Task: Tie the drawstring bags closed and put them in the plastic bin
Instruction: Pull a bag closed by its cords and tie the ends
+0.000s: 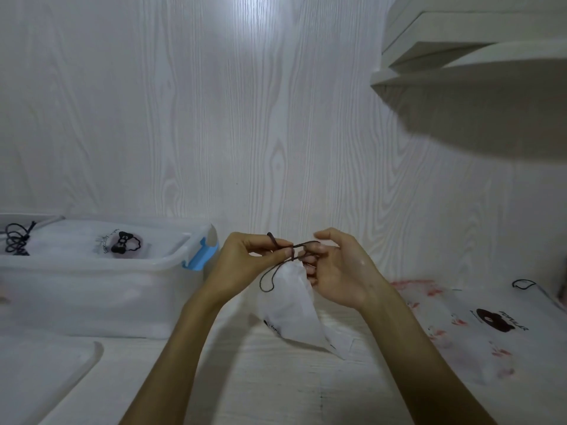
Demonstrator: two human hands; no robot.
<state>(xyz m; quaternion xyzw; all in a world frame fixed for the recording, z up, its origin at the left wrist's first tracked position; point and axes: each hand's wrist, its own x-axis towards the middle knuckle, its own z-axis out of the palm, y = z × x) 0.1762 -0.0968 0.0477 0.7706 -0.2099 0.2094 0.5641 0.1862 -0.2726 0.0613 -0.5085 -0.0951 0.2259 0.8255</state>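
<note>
Both hands pinch the cord [294, 246] above the bag [288, 305] — left hand [245, 265] holding a loop, right hand [337, 268] the other strand (likely mid-knot); the bag hangs just below the fingers, its bottom on the table. The bin [92, 280] sits left of the left hand; more bags [478, 326] lie right of the right hand.

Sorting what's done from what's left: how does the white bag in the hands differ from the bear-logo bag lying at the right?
The white drawstring bag in the hands hangs gathered at its neck; the white bear-logo bag at the right lies flat on the table.
The held bag's dark cord is pinched by the left hand and right hand; the flat bag lies untouched.
Both are white with dark cords.
</note>
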